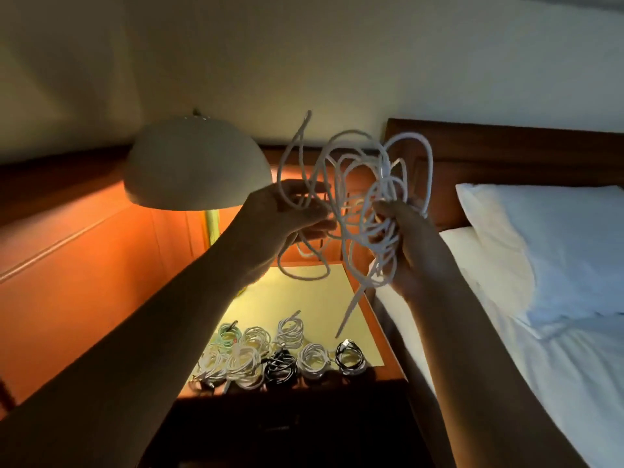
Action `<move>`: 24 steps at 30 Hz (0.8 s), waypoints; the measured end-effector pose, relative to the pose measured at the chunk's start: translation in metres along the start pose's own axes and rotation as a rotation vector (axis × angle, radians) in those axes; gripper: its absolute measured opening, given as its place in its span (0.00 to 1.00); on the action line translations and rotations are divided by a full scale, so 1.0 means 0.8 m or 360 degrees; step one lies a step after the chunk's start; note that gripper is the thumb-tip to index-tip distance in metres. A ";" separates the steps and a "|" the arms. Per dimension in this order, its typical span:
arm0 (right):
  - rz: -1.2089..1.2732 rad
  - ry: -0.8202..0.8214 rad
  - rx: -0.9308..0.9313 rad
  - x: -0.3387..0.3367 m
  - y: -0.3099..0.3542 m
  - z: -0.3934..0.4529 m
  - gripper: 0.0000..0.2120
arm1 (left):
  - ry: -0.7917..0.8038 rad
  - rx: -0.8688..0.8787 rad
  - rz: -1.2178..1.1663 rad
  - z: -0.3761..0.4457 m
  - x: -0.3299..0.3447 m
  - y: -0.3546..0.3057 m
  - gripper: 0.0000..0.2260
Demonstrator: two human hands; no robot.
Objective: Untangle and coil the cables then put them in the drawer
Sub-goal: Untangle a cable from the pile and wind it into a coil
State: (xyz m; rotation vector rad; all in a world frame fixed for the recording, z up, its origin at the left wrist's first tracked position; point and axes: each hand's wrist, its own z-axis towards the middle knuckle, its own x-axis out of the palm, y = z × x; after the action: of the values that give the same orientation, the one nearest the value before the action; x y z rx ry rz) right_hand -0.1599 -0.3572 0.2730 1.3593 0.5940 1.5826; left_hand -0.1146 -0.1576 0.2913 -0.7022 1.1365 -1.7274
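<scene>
My left hand [297,214] and right hand [410,241] both grip a tangled white cable [358,197], lifted above the nightstand [324,298] so its loops hang free for untangling.

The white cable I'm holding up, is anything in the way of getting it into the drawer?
Yes. The tangled white cable hangs above the nightstand, whose front is in shadow with no open drawer visible. Coiled cables crowd the front edge.

A pale wall [304,55] rose behind a wooden nightstand [304,292], lit warm by a lamp [197,167] with a domed shade. To the right stood a bed [557,383] with white sheets, a pillow [553,244] and a dark wooden headboard [506,153]
</scene>
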 end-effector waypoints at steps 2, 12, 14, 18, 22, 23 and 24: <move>0.0119 0.0167 0.0104 -0.007 -0.010 -0.025 0.15 | 0.0150 0.0003 -0.0259 -0.032 -0.001 0.002 0.10; 0.0218 0.0407 0.0278 -0.027 -0.079 -0.133 0.34 | -0.0099 -0.0208 -0.0678 -0.129 -0.020 0.011 0.12; 0.0147 0.0397 0.0331 -0.031 -0.092 -0.143 0.30 | -0.0174 -0.0268 -0.0701 -0.139 -0.025 0.012 0.15; 0.0099 0.0422 0.0502 -0.032 -0.102 -0.154 0.22 | -0.0189 -0.0291 -0.0677 -0.146 -0.035 0.013 0.09; 0.0126 0.0696 0.0774 -0.035 -0.109 -0.145 0.25 | -0.0202 -0.0353 -0.0620 -0.152 -0.047 0.034 0.07; 0.0100 0.0797 0.0811 -0.040 -0.112 -0.142 0.28 | -0.0209 -0.0390 -0.0655 -0.153 -0.049 0.040 0.08; 0.0064 0.0889 0.0831 -0.045 -0.116 -0.139 0.31 | -0.0205 -0.0407 -0.0703 -0.153 -0.052 0.045 0.10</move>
State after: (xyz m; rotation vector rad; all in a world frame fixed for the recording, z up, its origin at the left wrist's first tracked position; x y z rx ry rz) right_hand -0.2351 -0.3242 0.1488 1.2814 1.4024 1.9335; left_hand -0.1850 -0.0778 0.2091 -1.2818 1.1848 -1.8778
